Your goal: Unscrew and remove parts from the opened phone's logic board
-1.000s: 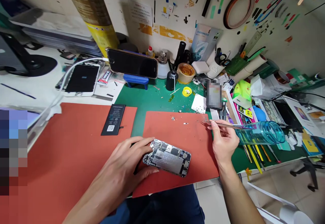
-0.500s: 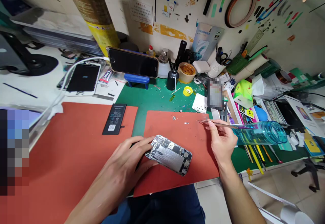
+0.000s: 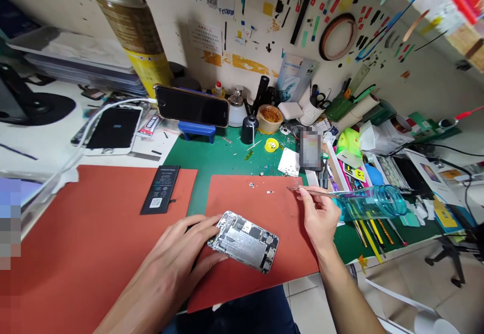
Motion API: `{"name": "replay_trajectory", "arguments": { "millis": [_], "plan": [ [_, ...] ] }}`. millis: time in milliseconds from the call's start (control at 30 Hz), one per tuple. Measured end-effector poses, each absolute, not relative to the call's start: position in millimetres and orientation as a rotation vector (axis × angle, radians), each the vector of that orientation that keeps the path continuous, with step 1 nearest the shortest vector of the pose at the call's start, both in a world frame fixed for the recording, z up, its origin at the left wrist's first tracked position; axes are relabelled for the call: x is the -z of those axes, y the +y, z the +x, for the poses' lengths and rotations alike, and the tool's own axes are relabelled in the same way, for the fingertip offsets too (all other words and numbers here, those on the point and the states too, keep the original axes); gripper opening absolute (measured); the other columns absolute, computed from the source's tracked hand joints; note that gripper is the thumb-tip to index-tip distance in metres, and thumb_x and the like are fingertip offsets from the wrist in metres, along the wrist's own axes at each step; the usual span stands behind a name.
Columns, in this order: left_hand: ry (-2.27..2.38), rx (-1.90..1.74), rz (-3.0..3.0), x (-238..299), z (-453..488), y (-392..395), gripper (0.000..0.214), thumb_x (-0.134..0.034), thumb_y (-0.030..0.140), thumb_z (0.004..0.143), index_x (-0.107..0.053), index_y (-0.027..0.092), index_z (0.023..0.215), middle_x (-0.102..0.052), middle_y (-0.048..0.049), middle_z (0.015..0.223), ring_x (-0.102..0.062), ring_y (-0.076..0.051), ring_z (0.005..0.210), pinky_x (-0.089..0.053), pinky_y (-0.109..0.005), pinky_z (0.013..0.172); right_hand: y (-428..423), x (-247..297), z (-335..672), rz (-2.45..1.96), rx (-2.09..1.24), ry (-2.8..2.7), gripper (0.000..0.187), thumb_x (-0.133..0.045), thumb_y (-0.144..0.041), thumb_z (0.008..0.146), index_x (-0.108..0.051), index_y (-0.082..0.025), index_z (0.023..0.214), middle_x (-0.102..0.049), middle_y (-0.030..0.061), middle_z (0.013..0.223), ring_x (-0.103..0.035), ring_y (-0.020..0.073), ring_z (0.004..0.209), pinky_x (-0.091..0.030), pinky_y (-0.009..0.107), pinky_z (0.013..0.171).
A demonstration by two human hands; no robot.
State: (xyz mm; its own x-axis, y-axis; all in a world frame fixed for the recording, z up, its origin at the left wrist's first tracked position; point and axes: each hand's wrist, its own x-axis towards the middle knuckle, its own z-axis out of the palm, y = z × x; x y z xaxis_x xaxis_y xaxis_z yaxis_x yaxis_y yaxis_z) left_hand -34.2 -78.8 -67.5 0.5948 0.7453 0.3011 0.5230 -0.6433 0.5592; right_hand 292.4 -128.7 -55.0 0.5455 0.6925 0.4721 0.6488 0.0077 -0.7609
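Observation:
My left hand (image 3: 181,253) grips the left end of an opened phone (image 3: 245,243), its silvery inside and circuit boards facing up. The phone is over the right red mat (image 3: 287,233). In my right hand (image 3: 320,218) is a pair of thin metal tweezers (image 3: 302,189), pinched between thumb and fingers, tips pointing left just above the mat. Nothing visible sits between the tips. Small metal bits (image 3: 252,185) and a tiny pale part (image 3: 269,191) lie left of the tips. A black phone battery (image 3: 160,189) rests on the left red mat (image 3: 94,243).
A phone (image 3: 192,106) leans on a blue stand (image 3: 196,130) at the back. Beside my right hand lies a clear blue bottle (image 3: 372,203), with several yellow-handled tools (image 3: 366,235) near it. A phone screen (image 3: 115,129) lies at the left, near a tall spray can (image 3: 132,31).
The whole view has shifted, showing more wall and things slightly further left and lower. Both hands keep their holds on the phone and the tweezers, with little movement over the mat.

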Motion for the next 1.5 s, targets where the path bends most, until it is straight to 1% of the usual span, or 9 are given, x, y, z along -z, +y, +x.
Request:
{"name": "replay_trajectory", "arguments": {
  "millis": [167,333,533,733,867,1133,1267,1367,1500],
  "plan": [
    [1.002,-0.776,2.462,78,-36,-74,0.046,-0.061,0.062,0.105,-0.063,0.033,0.141,-0.074,-0.0037,0.135,-0.067,-0.030,0.123,-0.057,-0.041,0.099,-128,55,292,-1.679,-0.016,-1.166,0.017,-0.072,-0.035,0.103,-0.079,-0.020,0.096,-0.084,0.0065,0.099,-0.082,0.0214,0.086,-0.068,0.035,0.082],
    [1.020,-0.749,2.456,74,-36,-75,0.046,-0.059,0.063,0.105,-0.063,0.033,0.140,-0.073,-0.0034,0.136,-0.067,-0.028,0.125,-0.056,-0.040,0.103,-127,56,292,-1.672,-0.009,-1.162,0.019,-0.072,-0.037,0.103,-0.078,-0.021,0.094,-0.084,0.0072,0.099,-0.082,0.0236,0.088,-0.069,0.037,0.083],
    [1.026,-0.800,2.445,64,-35,-73,0.044,-0.062,0.062,0.104,-0.067,0.032,0.136,-0.075,-0.0037,0.128,-0.072,-0.026,0.114,-0.060,-0.035,0.093,-128,57,292,-1.661,-0.006,-1.160,0.018,-0.072,-0.037,0.103,-0.079,-0.022,0.096,-0.084,0.0078,0.098,-0.082,0.0250,0.087,-0.070,0.038,0.079],
    [0.988,-0.801,2.516,60,-32,-74,0.043,-0.060,0.059,0.106,-0.065,0.031,0.139,-0.077,-0.0027,0.129,-0.069,-0.026,0.119,-0.059,-0.035,0.097,-130,59,294,-1.655,0.000,-1.153,0.016,-0.074,-0.036,0.102,-0.080,-0.022,0.097,-0.083,0.0075,0.098,-0.082,0.0249,0.089,-0.069,0.036,0.076],
    [0.997,-0.782,2.475,58,-32,-76,0.040,-0.061,0.057,0.107,-0.065,0.030,0.136,-0.075,-0.0035,0.131,-0.068,-0.026,0.121,-0.059,-0.036,0.098,-129,60,296,-1.651,0.010,-1.142,0.017,-0.076,-0.037,0.101,-0.079,-0.021,0.097,-0.083,0.0078,0.098,-0.083,0.0248,0.088,-0.068,0.035,0.076],
    [1.012,-0.727,2.432,60,-33,-77,0.041,-0.062,0.056,0.106,-0.064,0.031,0.139,-0.072,-0.0063,0.134,-0.067,-0.028,0.124,-0.059,-0.039,0.099,-131,56,295,-1.675,0.001,-1.147,0.019,-0.075,-0.039,0.101,-0.080,-0.020,0.097,-0.083,0.0080,0.099,-0.082,0.0237,0.085,-0.068,0.035,0.077],
    [1.012,-0.704,2.411,59,-34,-78,0.043,-0.062,0.057,0.106,-0.062,0.033,0.142,-0.072,-0.0058,0.134,-0.066,-0.028,0.124,-0.060,-0.040,0.098,-131,57,296,-1.688,0.004,-1.145,0.020,-0.075,-0.040,0.101,-0.080,-0.021,0.096,-0.083,0.0077,0.099,-0.082,0.0230,0.084,-0.068,0.035,0.078],
    [1.008,-0.667,2.381,57,-33,-79,0.043,-0.063,0.053,0.107,-0.060,0.033,0.144,-0.070,-0.0049,0.136,-0.064,-0.027,0.128,-0.059,-0.039,0.101,-128,58,297,-1.701,0.012,-1.137,0.023,-0.076,-0.042,0.100,-0.080,-0.020,0.094,-0.083,0.0076,0.098,-0.082,0.0228,0.083,-0.067,0.035,0.078],
    [0.982,-0.644,2.356,45,-30,-82,0.040,-0.063,0.044,0.109,-0.058,0.031,0.146,-0.070,-0.0044,0.142,-0.061,-0.025,0.134,-0.056,-0.041,0.110,-131,55,295,-1.691,-0.019,-1.107,0.026,-0.079,-0.044,0.098,-0.081,-0.019,0.095,-0.083,0.0081,0.095,-0.080,0.0227,0.078,-0.065,0.034,0.074]
  ]
}}
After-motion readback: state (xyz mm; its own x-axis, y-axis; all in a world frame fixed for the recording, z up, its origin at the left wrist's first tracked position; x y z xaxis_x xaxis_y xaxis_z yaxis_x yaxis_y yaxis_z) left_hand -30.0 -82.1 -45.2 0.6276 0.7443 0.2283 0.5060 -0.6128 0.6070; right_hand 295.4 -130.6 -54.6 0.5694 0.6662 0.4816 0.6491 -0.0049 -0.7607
